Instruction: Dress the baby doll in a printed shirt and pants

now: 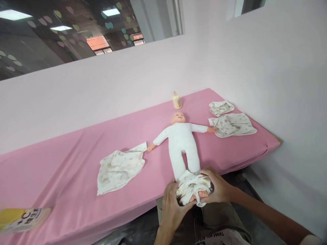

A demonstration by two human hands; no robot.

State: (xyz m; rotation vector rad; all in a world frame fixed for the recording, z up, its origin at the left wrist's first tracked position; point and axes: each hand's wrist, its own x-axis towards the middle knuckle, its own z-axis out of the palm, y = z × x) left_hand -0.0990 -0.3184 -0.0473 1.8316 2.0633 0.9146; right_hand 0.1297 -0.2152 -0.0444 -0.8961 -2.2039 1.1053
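Observation:
A baby doll point(181, 139) in a white body lies on its back, its feet toward me at the table's front edge. Bunched around its lower legs is a pair of patterned baby pants point(190, 183), with the doll's toes poking out of the near end. My left hand point(172, 204) grips the left side of the bunched fabric, thumb near the toes. On the other side my right hand point(216, 185) grips the cloth, fingers over the top and thumb beneath. Parts of the doll's feet are hidden by the fabric.
The table has a pink cover point(76, 170). A patterned baby shirt point(121, 166) lies left of the doll. Folded patterned clothes point(233, 125) and a smaller folded cloth point(221, 107) are at right. A pump bottle point(176, 100) stands behind; a yellow-white package point(24, 219) lies front left.

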